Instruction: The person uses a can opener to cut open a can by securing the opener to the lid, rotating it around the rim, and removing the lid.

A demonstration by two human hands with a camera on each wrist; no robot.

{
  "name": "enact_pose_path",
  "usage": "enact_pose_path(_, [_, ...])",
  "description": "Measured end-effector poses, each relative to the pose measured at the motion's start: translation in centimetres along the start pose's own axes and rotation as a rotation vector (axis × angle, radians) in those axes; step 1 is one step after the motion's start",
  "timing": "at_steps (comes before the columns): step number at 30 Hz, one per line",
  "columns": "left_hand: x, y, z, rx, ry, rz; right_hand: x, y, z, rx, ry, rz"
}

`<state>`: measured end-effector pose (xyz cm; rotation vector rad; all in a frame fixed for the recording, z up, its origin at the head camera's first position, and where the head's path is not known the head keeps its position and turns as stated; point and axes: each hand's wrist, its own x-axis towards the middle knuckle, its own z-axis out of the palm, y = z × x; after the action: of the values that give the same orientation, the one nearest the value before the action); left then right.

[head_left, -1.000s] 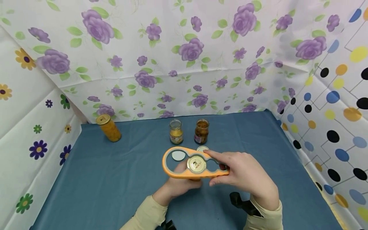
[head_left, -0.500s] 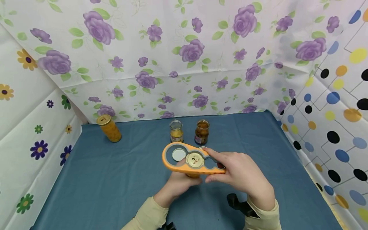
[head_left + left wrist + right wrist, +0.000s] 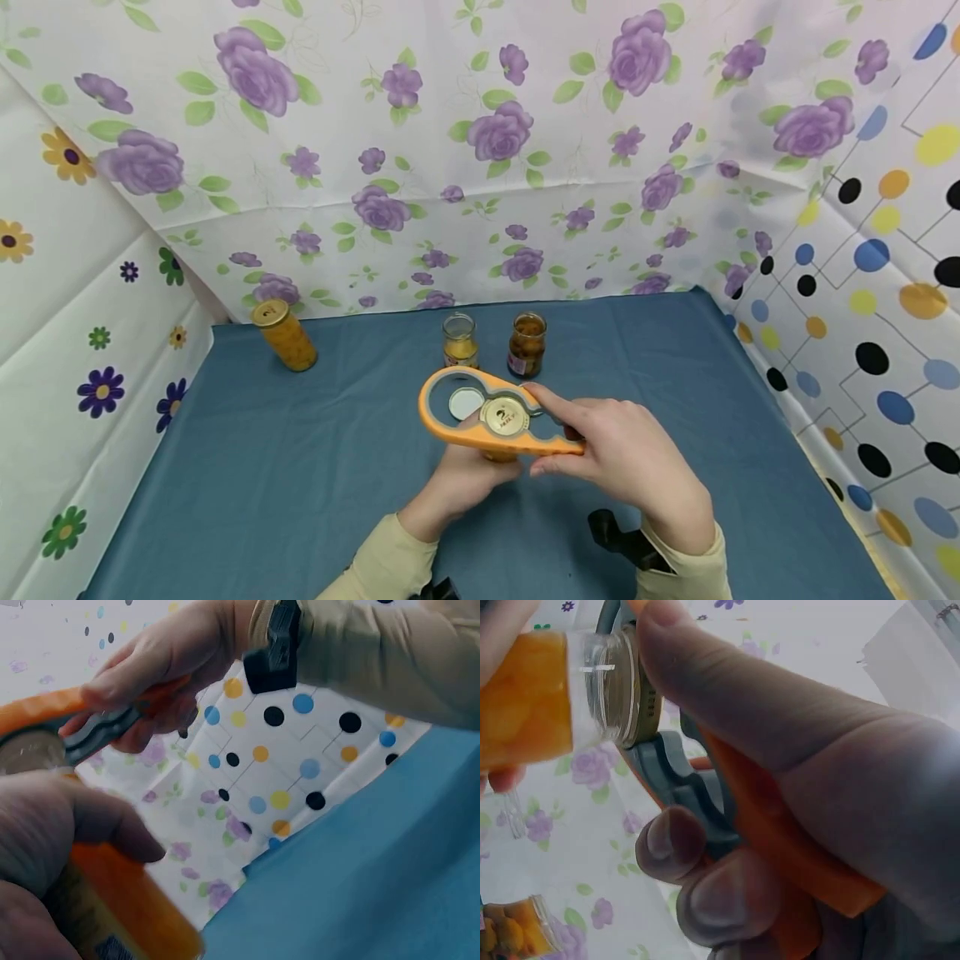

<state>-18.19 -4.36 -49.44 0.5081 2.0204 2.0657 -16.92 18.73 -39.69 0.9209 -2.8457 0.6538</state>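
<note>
My left hand grips a glass jar of orange fruit pieces from below and the side. The jar's gold lid sits on its mouth, ringed by the grey toothed inner edge of an orange jar opener. My right hand holds the opener's handle ends, with the index finger along the far arm and the thumb along the near one. From the right wrist view, the opener's grey teeth lie against the lid's rim. Most of the jar is hidden under the opener in the head view.
Two lidless jars stand behind the hands, one with yellow contents and one brown. A loose white lid shows through the opener's loop. A gold-lidded jar stands far left on the blue cloth.
Both hands, with the jar and opener, have shifted slightly left and away from me. The opener remains around the lid throughout. The other jars have not moved.
</note>
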Motion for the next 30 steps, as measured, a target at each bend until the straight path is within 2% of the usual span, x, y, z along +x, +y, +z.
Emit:
enact_pose_path(6, [0.3, 0.3, -0.6, 0.069, -0.101, 0.047, -0.6, 0.3, -0.6, 0.050, 0.013, -0.009])
enact_pose_path(13, [0.6, 0.0, -1.3, 0.087, -0.292, 0.135, -1.0, 0.8, -0.7, 0.063, -0.023, -0.041])
enact_pose_path(16, [0.7, -0.1, -1.6, 0.095, -0.342, 0.150, -1.0, 0.9, -0.8, 0.069, -0.026, -0.057])
enact_pose_path(24, [0.7, -0.7, -3.1, 0.133, -0.494, 0.059, -1.0, 0.9, -0.6, 0.073, -0.035, -0.122])
enact_pose_path(28, [0.7, -0.8, -3.5, 0.167, -0.556, 0.049, -1.2, 0.8, -0.7, 0.064, -0.027, -0.157])
enact_pose_path(30, [0.7, -0.9, -3.6, 0.157, -0.566, 0.041, -1.3, 0.7, -0.8, 0.064, -0.017, -0.161])
